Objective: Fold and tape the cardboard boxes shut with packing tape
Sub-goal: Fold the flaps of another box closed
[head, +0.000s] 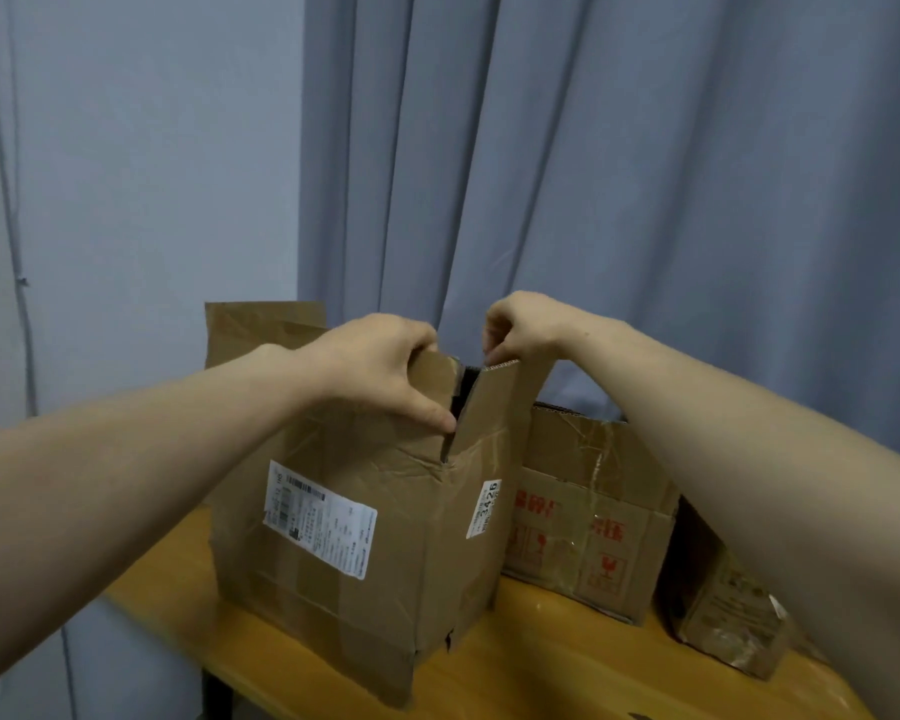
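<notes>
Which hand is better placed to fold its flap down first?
Probably left: the left hand wraps over the left flap, thumb braced on it; the right hand only pinches the right flap.

Cardboard boxes: three – large box (344,537), red-printed box (588,511), small box (733,615)
Hands: two – left hand (380,366), right hand (520,324)
White labels (320,517): two
Tabletop (541,667): one
Curtain (645,174): one

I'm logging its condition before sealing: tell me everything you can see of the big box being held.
The big box is brown, creased cardboard with old tape strips, a white shipping label on one side and a sticker reading 3426 on the next. It stands upright on the wooden table, flaps raised. The left hand grips one flap; the right hand pinches the neighbouring flap.
</notes>
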Available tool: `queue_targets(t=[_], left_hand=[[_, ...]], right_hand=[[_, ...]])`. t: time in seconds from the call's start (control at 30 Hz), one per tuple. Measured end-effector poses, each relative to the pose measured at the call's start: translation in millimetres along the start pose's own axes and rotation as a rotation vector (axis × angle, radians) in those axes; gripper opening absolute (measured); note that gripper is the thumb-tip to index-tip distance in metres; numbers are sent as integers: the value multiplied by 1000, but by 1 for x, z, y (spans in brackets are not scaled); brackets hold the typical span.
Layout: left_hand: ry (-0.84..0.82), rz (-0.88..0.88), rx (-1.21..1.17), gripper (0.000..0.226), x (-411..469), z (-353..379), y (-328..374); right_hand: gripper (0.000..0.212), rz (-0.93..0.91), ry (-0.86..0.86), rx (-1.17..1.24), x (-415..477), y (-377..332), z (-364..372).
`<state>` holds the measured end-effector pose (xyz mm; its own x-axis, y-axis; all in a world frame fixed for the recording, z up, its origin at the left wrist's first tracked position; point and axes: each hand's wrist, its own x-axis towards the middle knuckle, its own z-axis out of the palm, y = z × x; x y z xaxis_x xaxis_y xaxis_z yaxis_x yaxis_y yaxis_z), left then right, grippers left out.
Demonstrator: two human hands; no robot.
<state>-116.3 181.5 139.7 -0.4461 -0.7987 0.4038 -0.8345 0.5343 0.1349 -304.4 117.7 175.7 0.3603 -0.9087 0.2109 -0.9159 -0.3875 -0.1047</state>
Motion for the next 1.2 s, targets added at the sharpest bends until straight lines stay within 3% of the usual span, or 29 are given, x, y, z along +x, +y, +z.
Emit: queue_targets(t=[0.1, 0.2, 0.27, 0.33, 0.47, 0.53, 0.57, 0.63, 0.73, 0.83, 0.93, 1.2], left_hand=[[27, 12, 89, 45, -8, -5, 8], [12, 63, 144, 50, -13, -10, 11], [10, 119, 118, 40, -16, -10, 12], [20, 155, 93, 35, -18, -9, 15], [-5, 155, -3, 32, -21, -6, 17], [-59, 69, -128, 20, -23, -11, 18], [-60, 35, -144, 28, -23, -13, 18], [4, 8, -62, 50, -23, -15, 17], [131, -99, 11, 48, -25, -14, 7], [98, -198, 77, 38, -26, -13, 4], [52, -189, 262, 46, -25, -14, 10], [-213, -404, 431, 51, -3, -28, 12]], right_hand=[[25, 44, -12, -87, 10, -2, -2], [8, 49, -72, 14, 7, -5, -6], [37, 63, -136, 72, 4, -14, -11], [47, 92, -199, -77, 9, -25, -14], [33, 123, -264, -351, 22, -36, 0], [23, 133, -224, -316, 25, -33, 1], [22, 145, -210, -285, 25, -32, -1], [28, 189, -213, -176, 22, -25, -10], [25, 252, -214, 56, 11, -7, -13], [27, 277, -223, 275, -3, 11, -4], [30, 289, -207, 449, -10, 21, 4], [45, 304, -74, 365, -6, 19, 15]])
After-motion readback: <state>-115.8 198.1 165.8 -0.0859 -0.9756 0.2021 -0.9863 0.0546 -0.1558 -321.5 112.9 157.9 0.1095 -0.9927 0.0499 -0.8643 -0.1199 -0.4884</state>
